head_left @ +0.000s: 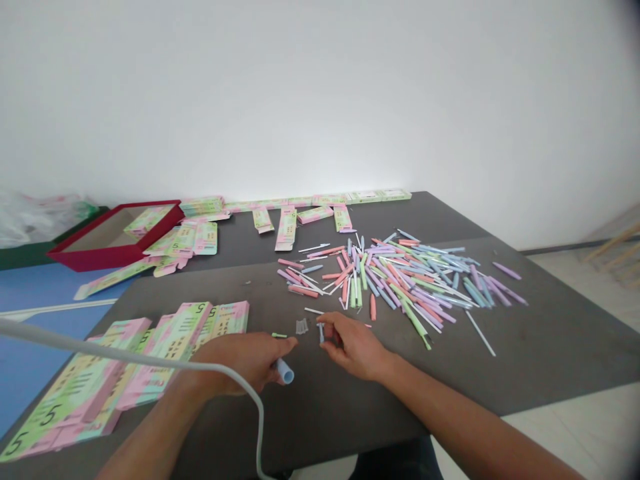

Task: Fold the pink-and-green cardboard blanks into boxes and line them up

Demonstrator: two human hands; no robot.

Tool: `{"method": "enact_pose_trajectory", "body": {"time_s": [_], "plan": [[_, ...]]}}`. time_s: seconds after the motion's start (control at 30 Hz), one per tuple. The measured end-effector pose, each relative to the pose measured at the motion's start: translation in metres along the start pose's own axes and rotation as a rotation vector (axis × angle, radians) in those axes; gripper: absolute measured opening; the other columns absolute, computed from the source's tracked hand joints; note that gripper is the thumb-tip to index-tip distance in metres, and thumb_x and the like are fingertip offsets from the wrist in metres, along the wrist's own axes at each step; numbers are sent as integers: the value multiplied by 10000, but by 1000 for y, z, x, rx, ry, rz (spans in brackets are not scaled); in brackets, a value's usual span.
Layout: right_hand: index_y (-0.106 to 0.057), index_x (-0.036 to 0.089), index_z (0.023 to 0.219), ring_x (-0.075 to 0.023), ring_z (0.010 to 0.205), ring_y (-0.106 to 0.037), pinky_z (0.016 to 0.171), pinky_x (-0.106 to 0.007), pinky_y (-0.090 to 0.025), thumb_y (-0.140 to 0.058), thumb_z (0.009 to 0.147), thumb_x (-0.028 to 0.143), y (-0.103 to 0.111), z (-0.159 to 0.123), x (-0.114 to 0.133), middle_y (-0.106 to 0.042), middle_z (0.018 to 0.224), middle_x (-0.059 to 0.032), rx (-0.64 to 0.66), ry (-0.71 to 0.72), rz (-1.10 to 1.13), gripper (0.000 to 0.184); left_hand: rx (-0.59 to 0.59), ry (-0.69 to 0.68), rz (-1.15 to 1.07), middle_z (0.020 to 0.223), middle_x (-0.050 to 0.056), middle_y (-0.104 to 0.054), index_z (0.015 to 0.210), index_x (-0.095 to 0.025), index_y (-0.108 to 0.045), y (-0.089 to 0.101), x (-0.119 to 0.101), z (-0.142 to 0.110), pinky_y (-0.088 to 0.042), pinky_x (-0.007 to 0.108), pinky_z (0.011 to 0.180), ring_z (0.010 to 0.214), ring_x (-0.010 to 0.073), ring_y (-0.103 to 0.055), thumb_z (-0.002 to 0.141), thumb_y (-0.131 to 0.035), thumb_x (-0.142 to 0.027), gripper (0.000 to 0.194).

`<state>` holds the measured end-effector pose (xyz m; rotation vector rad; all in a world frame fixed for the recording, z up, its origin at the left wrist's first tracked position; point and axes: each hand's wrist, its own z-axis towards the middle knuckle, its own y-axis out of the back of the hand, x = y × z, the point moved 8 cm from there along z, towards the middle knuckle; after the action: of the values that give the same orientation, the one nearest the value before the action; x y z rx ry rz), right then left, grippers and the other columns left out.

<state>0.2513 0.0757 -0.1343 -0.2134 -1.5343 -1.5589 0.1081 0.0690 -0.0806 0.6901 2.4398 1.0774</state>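
My left hand (250,360) is closed around a light blue pen barrel (285,371), its hollow end facing right. A small green piece (279,335) shows by its thumb; whether the hand holds it I cannot tell. My right hand (355,343) pinches a small bluish, see-through piece (321,333) between thumb and fingertips. Between the hands, a little farther back, small clear plastic pieces (301,326) lie on the dark table (320,427). Just behind the right hand is a thin white stick (314,311). Beyond it spreads a heap of pastel pen parts (395,273).
Printed pink-and-green boxes (165,360) are stacked at the left front, with more boxes (287,228) along the back. A red open box (100,257) stands at the far left. A pale cable (200,365) crosses in front of my left arm. The wall (320,100) borders the table's back.
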Motion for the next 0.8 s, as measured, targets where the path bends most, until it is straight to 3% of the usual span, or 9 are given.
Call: {"method": "enact_pose_trajectory", "body": {"time_s": [0.37, 0.6, 0.8], "plan": [[-441, 199, 1227, -114, 648, -520, 633, -256, -412, -582, 806, 100, 1, -1, -6, -592, 847, 5, -68, 12, 283, 454, 24, -37, -127, 790, 42, -727, 1260, -238, -559, -3, -1, 0, -473, 256, 512, 681, 243, -689, 827, -485, -147, 449], [-409, 216, 1141, -86, 515, -540, 512, -216, -431, -531, 840, 164, -11, 7, -18, -620, 752, 36, -75, -66, 1016, 329, 28, -30, -104, 986, 92, -731, 1340, -211, -520, -3, -1, 1, -513, 296, 604, 849, 284, -688, 769, -529, -132, 577], [-433, 210, 1071, -76, 409, -532, 418, -173, -402, -570, 770, 143, -16, 12, -29, -668, 677, 38, -91, -172, 1346, 338, 30, -32, -95, 1037, 111, -718, 1385, -200, -480, -7, 4, 3, -521, 321, 629, 866, 283, -681, 776, -514, -147, 613]]}}
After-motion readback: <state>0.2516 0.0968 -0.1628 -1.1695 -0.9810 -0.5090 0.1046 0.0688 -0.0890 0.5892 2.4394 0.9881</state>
